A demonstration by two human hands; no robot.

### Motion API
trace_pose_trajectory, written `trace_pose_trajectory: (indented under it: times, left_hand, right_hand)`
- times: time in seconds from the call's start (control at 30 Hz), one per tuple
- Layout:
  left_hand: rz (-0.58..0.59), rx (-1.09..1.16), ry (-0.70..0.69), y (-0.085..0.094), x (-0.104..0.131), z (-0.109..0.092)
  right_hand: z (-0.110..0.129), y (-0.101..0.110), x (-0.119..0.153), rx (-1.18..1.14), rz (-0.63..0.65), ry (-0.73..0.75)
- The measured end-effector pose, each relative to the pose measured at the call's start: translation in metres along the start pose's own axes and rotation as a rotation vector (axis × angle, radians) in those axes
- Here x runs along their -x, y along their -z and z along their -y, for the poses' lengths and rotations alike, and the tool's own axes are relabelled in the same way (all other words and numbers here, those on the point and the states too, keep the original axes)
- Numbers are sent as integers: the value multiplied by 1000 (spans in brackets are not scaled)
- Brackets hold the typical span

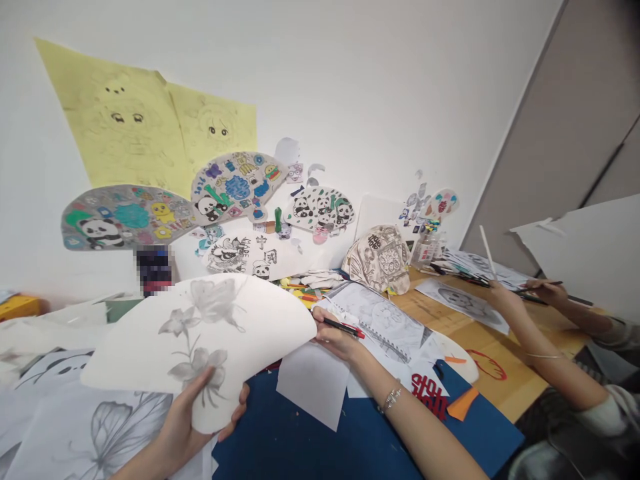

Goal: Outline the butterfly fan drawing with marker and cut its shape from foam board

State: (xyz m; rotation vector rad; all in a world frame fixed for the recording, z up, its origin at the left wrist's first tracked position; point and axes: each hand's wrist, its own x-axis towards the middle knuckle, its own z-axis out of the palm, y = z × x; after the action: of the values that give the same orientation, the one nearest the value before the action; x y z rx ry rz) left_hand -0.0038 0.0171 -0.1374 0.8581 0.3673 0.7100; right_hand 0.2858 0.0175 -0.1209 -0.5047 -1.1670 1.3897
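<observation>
My left hand (pixel 187 417) grips the lower stem of a white paper fan (pixel 273 320), thumb across its front and fingers behind. Grey pencil shading forms flowers and a butterfly on the fan's face. At the fan's right tip is my right hand (pixel 336 341), closed around a black pen or pencil (pixel 340 325) with a red part; its writing end is hard to make out. Beneath the fan, at the lower left, lies a sheet with a large butterfly drawing (pixel 117 427). A blank white sheet (pixel 315 383) rests below my right hand on a blue board (pixel 300 440).
Decorated panda fans (pixel 133 217) and yellow drawings (pixel 145 127) line the wall. A spiral sketchbook (pixel 387 317), red paper cutout (pixel 427 393) and orange scrap (pixel 463 404) lie rightward. A co-worker's hands (pixel 505 300) hold drawing tools over the wooden table (pixel 540 343).
</observation>
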Motion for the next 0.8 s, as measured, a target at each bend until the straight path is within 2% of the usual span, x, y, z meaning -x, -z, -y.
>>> trace_pose_trajectory:
  times: [0.3, 0.57, 0.8]
  left_hand:
    - [-32, -32, -21, -3, -2, -2]
    - [-29, -5, -9, 4, -3, 0]
    - [-13, -13, -9, 4, -3, 1]
  right_hand:
    - [-15, 9, -8, 41, -89, 33]
    - [-17, 19, -6, 75, -127, 58]
    - [-22, 16, -5, 66, -176, -8]
